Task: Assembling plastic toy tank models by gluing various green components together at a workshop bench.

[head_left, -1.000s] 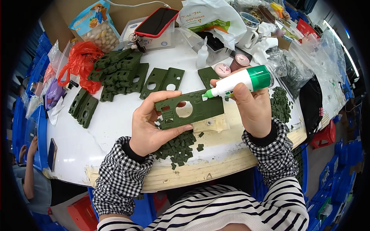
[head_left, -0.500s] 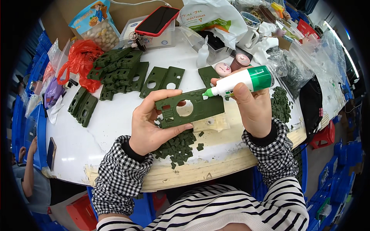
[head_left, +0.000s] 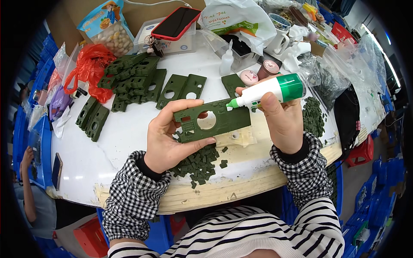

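My left hand [head_left: 165, 142] grips a dark green plastic model part [head_left: 234, 120] by its left end, thumb below and fingers above. The part is a flat panel with a large round hole and smaller square openings. In my right hand [head_left: 282, 122] is a white glue bottle [head_left: 262, 95] with a green base, tilted so its green nozzle meets the panel's upper face near the right end. Below the panel lies a heap of small green pieces [head_left: 200, 165], partly hidden by my left hand. Beside it, a yellowish block [head_left: 247, 136] sits under the panel.
Stacked green panels [head_left: 135, 77] stand at the back left, near a red plastic bag [head_left: 88, 71]. More small green pieces [head_left: 314, 116] lie at the right. A red-cased phone [head_left: 176, 23] rests on a clear box. At the far left a co-worker's arm [head_left: 28, 185] shows.
My hands, the panel and the glue bottle hold almost the same place. At the far left, the co-worker's hand and arm have shifted.
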`<state>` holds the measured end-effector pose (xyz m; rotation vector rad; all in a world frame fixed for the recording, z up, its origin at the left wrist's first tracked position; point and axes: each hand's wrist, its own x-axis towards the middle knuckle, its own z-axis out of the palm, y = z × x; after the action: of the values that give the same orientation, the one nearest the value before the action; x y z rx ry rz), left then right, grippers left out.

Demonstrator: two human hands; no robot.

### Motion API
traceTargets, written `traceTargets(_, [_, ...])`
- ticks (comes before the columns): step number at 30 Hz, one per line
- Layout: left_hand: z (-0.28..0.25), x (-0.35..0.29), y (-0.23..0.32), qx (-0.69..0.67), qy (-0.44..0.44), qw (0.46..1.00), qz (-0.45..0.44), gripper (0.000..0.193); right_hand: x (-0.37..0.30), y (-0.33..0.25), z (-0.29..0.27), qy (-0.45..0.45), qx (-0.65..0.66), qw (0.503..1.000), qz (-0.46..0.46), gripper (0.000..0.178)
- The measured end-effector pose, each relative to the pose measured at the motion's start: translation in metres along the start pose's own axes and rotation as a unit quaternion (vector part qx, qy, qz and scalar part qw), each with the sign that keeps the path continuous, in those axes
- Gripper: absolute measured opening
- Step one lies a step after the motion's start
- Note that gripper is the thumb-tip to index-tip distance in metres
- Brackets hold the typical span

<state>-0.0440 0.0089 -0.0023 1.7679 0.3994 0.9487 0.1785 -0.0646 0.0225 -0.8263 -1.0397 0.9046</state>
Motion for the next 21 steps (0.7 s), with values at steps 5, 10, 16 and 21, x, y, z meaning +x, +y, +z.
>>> traceTargets(5, [0.001, 0.000, 0.002, 0.002, 0.003, 1.000, -0.009, 0.067, 0.000, -0.002, -0.002, 0.031, 0.039, 0.998, 0.031, 0.028])
traceTargets(10, [0.000, 0.001, 0.001, 0.012, 0.049, 0.999, 0.004, 0.062, 0.008, -0.011, -0.004, 0.055, 0.063, 0.997, 0.001, 0.028])
traceTargets(16, [-0.045, -0.010, 0.018, 0.184, 0.159, 0.970, -0.013, 0.054, 0.009, -0.056, -0.034, 0.014, 0.017, 0.995, -0.093, 0.036])
traceTargets(21, [-0.082, -0.068, 0.007, 0.218, 0.236, 0.941, -0.108, 0.049, -0.016, -0.107, -0.124, 0.090, 0.040, 0.991, -0.090, 0.031])
